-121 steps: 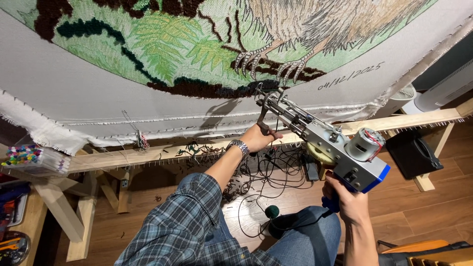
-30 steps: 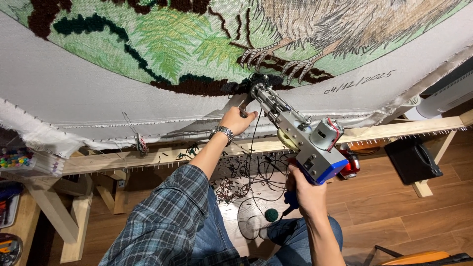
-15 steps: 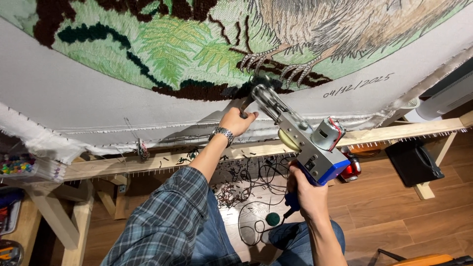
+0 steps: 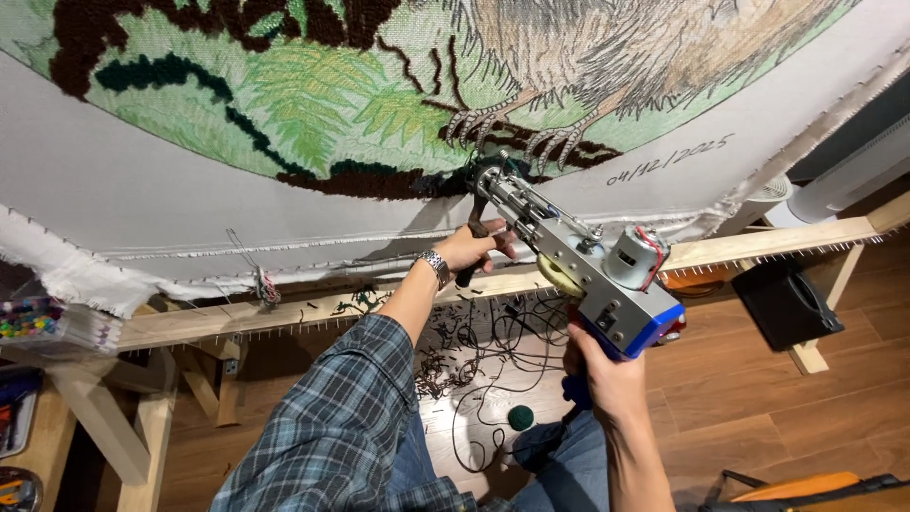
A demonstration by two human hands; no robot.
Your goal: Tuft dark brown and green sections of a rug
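Observation:
My right hand (image 4: 607, 379) grips the blue rear handle of a grey tufting gun (image 4: 578, 261). My left hand (image 4: 479, 248), with a metal watch on the wrist, is closed around the gun's black front handle. The gun's needle tip (image 4: 483, 175) presses against the stretched white cloth (image 4: 190, 199) at the dark brown lower edge of a tufted picture (image 4: 379, 85) of green ferns and a bird's claws. The cloth is fixed on a wooden frame (image 4: 313, 308).
Loose yarn scraps and black cords (image 4: 483, 351) lie on the wooden floor under the frame. A dark green yarn ball (image 4: 520, 417) sits near my knees. A black box (image 4: 785, 301) stands at right, a tub of coloured bits (image 4: 33, 318) at left.
The gun has moved up from below the frame until its tip meets the cloth at the brown border. Over the last second it has slid slightly left along that edge.

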